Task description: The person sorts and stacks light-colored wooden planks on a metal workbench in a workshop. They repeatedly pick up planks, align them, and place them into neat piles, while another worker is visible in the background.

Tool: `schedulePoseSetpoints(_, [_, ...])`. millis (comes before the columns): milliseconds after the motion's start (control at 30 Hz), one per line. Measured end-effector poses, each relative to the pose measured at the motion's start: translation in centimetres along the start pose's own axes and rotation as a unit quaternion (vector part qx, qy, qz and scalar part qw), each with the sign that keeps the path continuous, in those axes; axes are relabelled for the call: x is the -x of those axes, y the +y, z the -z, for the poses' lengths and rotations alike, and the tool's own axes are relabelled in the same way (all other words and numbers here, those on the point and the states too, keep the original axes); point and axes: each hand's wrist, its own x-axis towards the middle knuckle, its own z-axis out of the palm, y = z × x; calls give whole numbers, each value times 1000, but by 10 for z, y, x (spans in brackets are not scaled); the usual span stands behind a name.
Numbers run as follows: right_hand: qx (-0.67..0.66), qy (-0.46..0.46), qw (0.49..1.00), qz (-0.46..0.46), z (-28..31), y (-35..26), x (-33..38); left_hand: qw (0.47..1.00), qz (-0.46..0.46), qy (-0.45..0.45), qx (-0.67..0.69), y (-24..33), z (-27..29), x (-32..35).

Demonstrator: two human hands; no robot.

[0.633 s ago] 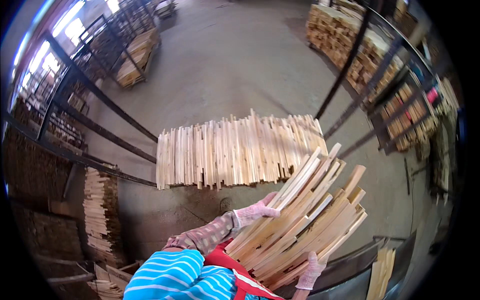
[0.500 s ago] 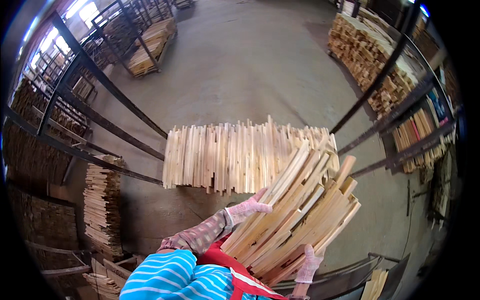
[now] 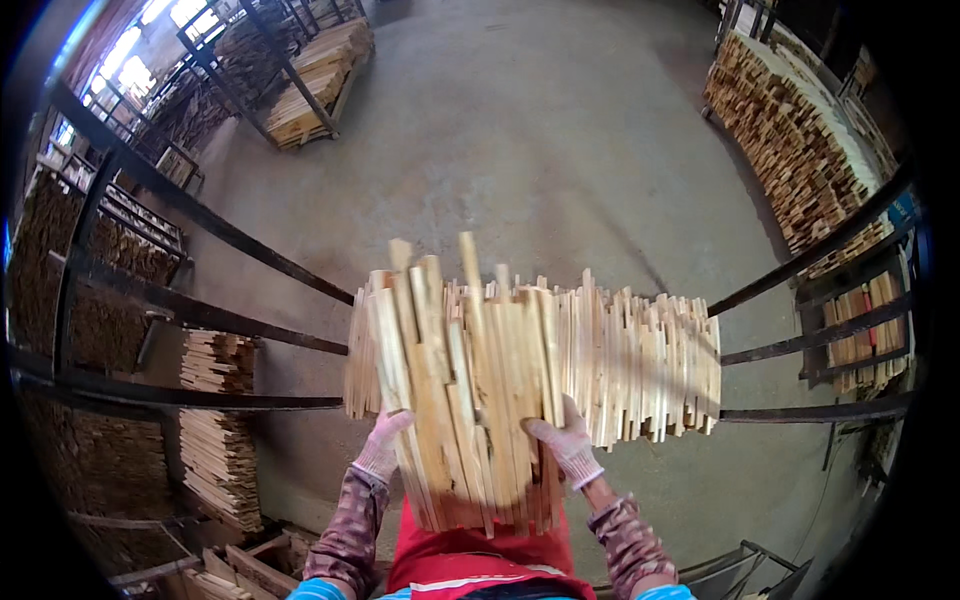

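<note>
Between my two gloved hands is a thick bundle of wooden strips (image 3: 470, 400), its far ends uneven. My left hand (image 3: 385, 442) presses against the bundle's left side. On the right side, my right hand (image 3: 566, 440) clamps it with the thumb over the top. The bundle's near end is close to my red apron (image 3: 480, 560). Beyond and partly beneath it in view lies a wide stack of wooden strips (image 3: 640, 365), laid side by side between dark metal bars. The bundle hides the left middle of that stack. Fingers under the bundle are hidden.
Dark metal rails (image 3: 230, 240) run along the left, with more metal rails (image 3: 820, 250) on the right. A tall stack of strips (image 3: 220, 440) stands at left. Farther off are a loaded pallet (image 3: 320, 80) and a big lumber pile (image 3: 790, 140) on the concrete floor (image 3: 520, 150).
The bundle has swung from the right to the left, turning from slanted to nearly straight ahead. Both hands moved with it, keeping their hold, and my body now faces the stack more squarely.
</note>
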Motion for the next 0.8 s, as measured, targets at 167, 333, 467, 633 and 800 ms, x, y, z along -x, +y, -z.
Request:
schedulePoseSetpoints(167, [59,-134,988,-40,-91,-29,-63,992,52,104,56,29,57,-21])
schedulePoseSetpoints(333, [12,-130,989,-65,-183,40,-126,993,39,105,34,56,93,-78])
schedulePoseSetpoints(467, [105,-54,991,-68,-236,133,-183,991,131,4,11,31,224,-188])
schedulePoseSetpoints(633, [437,-192,869,-131,-268,192,-275,928,216,155,-260,-54,347,-346])
schedulePoseSetpoints(800, [578,-246,734,-259,-249,180,-303,818,233,107,-514,-76,349,-392])
